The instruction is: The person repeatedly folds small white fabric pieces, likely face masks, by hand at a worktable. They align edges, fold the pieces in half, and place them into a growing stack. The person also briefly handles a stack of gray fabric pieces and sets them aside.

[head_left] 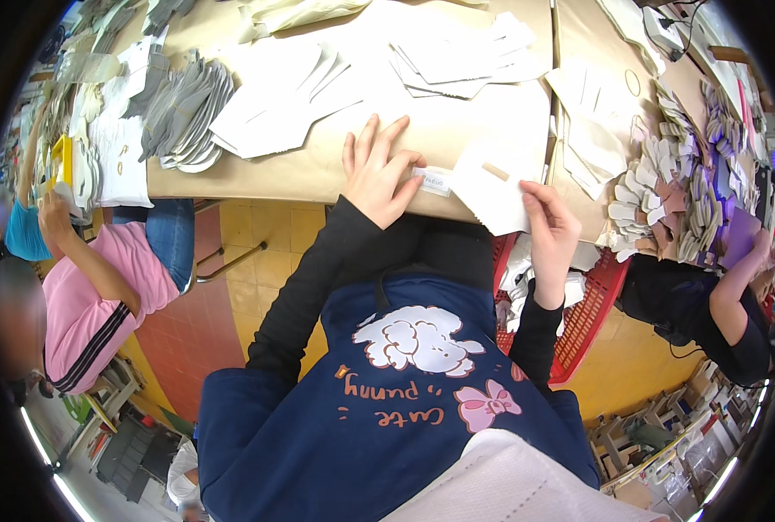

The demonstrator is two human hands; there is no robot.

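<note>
Navy sweatshirt cloth (387, 435) fills the nearest view, black sleeves running up to both hands at the table's near edge. Pinched between thumb and fingers of the right hand (551, 228) is the lower corner of a white cut piece (492, 196), a small tan strip on its face. Just left of that pinch, the left hand (377, 174) lies flat with fingers spread, pressing a small white label (433, 182) onto the brown table (318, 170). Beyond the grip, stacks of white pieces (457, 56) wait, so much seems left. Below the right hand sits a red basket (592, 309).
</note>
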